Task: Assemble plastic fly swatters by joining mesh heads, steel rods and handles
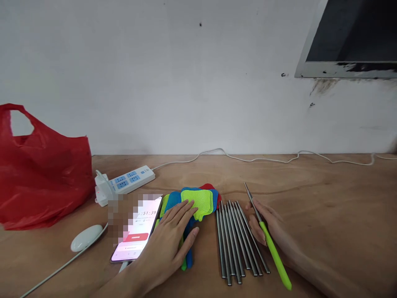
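My left hand (169,240) lies flat, fingers stretched, on a pile of coloured plastic mesh swatter heads (198,200) in green, blue and red. My right hand (268,227) grips a metal rod with a lime green handle (273,248); its thin steel tip points away from me toward the wall. Between the two hands, several bare steel rods (235,240) lie side by side on the wooden table (325,198). A smartphone (138,236) with a lit screen showing a timer rests just left of my left hand.
A red plastic bag (40,178) stands at the far left. A white power strip (124,182) with its cable running along the wall sits behind the phone. A white oval object (86,237) on a cord lies front left. A framed dark panel (350,37) hangs upper right.
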Available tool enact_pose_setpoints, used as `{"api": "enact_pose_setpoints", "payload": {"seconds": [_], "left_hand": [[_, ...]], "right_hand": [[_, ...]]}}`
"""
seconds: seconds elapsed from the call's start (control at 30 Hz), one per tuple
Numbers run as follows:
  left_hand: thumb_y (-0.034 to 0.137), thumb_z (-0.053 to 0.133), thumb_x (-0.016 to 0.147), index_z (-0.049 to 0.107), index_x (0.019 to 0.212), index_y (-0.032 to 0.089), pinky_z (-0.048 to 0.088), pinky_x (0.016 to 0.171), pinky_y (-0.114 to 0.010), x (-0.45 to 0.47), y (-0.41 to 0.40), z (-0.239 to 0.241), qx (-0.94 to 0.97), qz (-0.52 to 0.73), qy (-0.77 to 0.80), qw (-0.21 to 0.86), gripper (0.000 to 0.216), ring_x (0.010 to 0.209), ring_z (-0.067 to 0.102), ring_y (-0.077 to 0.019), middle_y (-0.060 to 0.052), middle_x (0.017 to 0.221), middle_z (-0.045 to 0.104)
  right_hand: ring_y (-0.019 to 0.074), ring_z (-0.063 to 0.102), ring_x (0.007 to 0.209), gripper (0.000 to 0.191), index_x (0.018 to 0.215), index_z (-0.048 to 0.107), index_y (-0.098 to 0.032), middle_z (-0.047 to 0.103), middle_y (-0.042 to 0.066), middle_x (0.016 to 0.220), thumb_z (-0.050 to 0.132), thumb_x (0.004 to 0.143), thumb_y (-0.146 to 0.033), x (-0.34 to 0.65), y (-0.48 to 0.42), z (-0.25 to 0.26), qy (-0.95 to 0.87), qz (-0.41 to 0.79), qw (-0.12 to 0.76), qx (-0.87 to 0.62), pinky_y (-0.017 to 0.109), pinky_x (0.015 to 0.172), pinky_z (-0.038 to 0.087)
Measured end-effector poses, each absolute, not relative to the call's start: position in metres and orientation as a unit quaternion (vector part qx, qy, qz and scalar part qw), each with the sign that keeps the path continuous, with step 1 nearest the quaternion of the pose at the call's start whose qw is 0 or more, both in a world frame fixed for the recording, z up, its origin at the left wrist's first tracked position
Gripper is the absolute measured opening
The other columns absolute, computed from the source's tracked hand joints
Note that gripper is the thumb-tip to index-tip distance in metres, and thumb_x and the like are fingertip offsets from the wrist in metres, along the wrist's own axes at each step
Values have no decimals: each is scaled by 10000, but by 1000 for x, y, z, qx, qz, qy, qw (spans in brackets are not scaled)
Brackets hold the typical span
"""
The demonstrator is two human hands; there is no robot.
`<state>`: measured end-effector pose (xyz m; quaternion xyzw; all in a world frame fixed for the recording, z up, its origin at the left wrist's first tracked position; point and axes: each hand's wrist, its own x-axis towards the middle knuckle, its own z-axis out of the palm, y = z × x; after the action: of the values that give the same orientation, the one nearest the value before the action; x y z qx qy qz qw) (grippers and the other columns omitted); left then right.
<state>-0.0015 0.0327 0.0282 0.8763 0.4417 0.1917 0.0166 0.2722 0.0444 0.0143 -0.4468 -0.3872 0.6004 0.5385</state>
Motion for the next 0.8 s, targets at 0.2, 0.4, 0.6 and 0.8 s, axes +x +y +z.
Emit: {"api": "enact_pose_setpoints", "payload": {"seconds": [0.2, 0.4, 0.6, 0.8], "left_hand": [[304, 470, 991, 576, 1319, 177, 454, 1061, -556, 0, 36, 27, 874, 202, 441, 4, 367, 1256, 563, -323, -128, 1328, 641], [233, 506, 917, 603, 1266, 207, 482, 1027, -536, -4, 38, 29, 875, 227, 427, 0, 364, 1233, 575, -328, -120, 1322, 626], [328, 538, 937, 519, 1376, 198, 410, 1102, -563, -6, 41, 29, 878, 215, 428, 1, 459, 1343, 493, -345, -124, 1408, 593], [355, 534, 951, 583, 1275, 212, 430, 1071, -567, -5, 38, 34, 876, 212, 433, 27, 357, 1267, 542, -341, -113, 1327, 626]], "right_hand": [[69, 288, 255, 468, 790, 592, -205, 401, -107, 318, 651, 778, -669, 271, 46, 10, -430, 565, 538, -454, 186, 293, 231], [61, 273, 256, 464, 789, 590, -210, 389, -116, 331, 612, 799, -674, 271, 45, 9, -448, 567, 525, -450, 179, 296, 242], [60, 255, 249, 437, 807, 594, -209, 388, -118, 331, 588, 833, -645, 274, 48, 5, -455, 575, 512, -448, 180, 287, 214], [57, 265, 252, 449, 795, 597, -207, 390, -114, 339, 560, 849, -651, 273, 48, 6, -468, 566, 501, -458, 176, 295, 224]]}}
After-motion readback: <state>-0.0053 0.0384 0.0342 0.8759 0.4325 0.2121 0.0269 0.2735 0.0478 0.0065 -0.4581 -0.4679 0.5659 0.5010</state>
